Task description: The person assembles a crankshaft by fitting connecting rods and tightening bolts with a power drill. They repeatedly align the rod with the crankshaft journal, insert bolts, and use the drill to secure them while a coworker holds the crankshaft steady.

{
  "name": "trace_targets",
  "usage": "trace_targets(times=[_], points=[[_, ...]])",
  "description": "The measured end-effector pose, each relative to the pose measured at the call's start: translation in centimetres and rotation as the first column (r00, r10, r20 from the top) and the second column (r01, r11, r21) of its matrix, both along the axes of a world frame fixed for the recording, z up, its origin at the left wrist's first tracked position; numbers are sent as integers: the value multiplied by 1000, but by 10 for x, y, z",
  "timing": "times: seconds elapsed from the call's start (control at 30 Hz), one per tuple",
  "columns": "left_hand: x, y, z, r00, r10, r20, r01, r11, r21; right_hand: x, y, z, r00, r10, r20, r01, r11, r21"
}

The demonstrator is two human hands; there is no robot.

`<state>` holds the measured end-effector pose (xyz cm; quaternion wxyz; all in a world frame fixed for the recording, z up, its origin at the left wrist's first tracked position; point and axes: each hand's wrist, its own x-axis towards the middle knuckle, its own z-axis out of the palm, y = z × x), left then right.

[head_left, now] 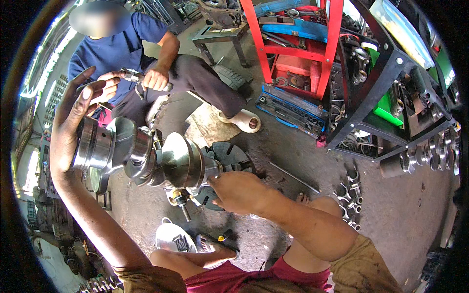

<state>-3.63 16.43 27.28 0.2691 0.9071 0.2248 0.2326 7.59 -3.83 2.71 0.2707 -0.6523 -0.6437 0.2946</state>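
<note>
In the head view, one steel crankshaft point(141, 158) lies slantwise between the person's two hands, in front of the knees. Just behind its right end there is one dark round slotted plate point(229, 151), which the crankshaft partly hides. One co-worker point(110, 53) in a blue shirt sits close beyond, with both hands on one metal tool point(131, 75). On the floor point(288, 210), to the right, lie one thin rod point(293, 176) and several connecting rods point(356, 188), too crowded to count surely. One white basin point(165, 235) near the person's foot contains some dark pieces point(181, 243); one blue case point(266, 90) contains a row of sockets. Behind it, one red shelf point(333, 49) holds tools, and one black rack point(367, 100) carries a green tray. The left hand point(67, 117) is spread, its palm against the crankshaft's left end; the right hand point(239, 192) is curled at the other end, but I cannot tell how firmly it grips.
</note>
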Motion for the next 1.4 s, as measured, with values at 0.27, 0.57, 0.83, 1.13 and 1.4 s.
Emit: trace_targets(times=[0.27,0.57,0.83,1.13,1.4], points=[[0,-2,3,1000,30,4,-30,999,-16,-9,-2,-3,994,104,26,-98,981,-167],[-5,19,-1,997,24,-77,-9,984,179,4,3,0,976,84,201,-54,987,-148],[-2,5,3,972,155,-176,-111,965,238,23,3,6,990,-36,137,60,982,-177],[-5,-9,9,904,247,-349,-203,966,159,31,-2,-13,978,-80,190,117,975,-191],[-2,-5,8,922,58,-384,3,988,156,30,14,-44,975,-30,221,89,962,-260]])
